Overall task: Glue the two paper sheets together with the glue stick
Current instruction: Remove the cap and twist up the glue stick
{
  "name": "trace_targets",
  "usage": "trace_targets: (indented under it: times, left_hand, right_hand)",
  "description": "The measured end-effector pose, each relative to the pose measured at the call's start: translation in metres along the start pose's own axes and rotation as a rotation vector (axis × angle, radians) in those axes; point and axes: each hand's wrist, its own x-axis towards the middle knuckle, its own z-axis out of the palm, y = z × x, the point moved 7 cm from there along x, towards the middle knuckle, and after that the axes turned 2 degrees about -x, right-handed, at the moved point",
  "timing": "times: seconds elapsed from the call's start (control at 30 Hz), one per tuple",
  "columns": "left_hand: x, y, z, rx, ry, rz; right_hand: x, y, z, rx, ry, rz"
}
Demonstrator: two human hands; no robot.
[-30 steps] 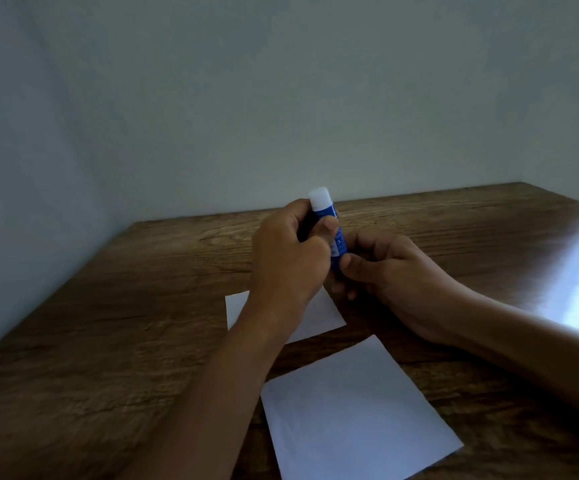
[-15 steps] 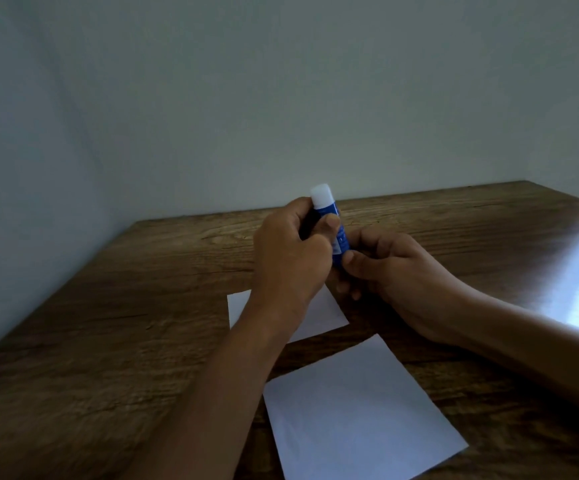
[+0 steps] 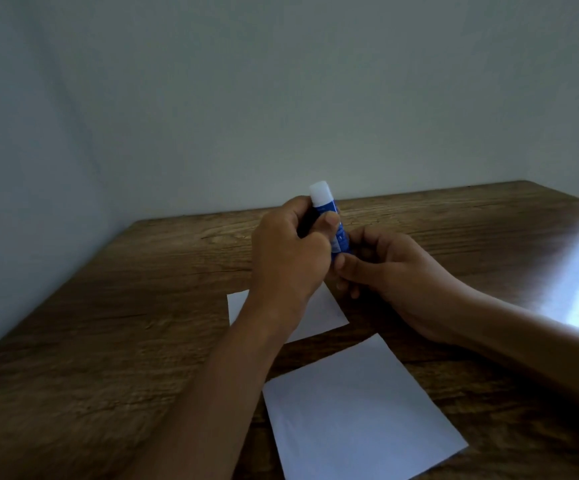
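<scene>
Both hands are gripping the glue stick [image 3: 331, 220] above the far sheet [image 3: 319, 311]: left hand [image 3: 290, 258] wrapping the barrel, right hand [image 3: 385, 268] pinching its base, near sheet [image 3: 360, 410] lying at 6 o'clock. Twisting gently should be exposing just enough glue.

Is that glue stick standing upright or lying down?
Roughly upright, slightly tilted: the glue stick points its white end up, gripped by both hands above the table.

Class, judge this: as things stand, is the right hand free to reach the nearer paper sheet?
Probably not yet: the right hand grips the glue stick, though nothing covers the nearer paper sheet.
</scene>
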Motion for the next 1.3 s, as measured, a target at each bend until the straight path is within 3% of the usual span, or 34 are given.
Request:
trace_targets:
  times: [1.3]
  left_hand:
    - [0.0025,-0.0039,-0.0002,-0.101,-0.003,-0.02]
  right_hand:
    - [-0.0014,-0.0029,-0.0005,-0.063,0.039,0.028]
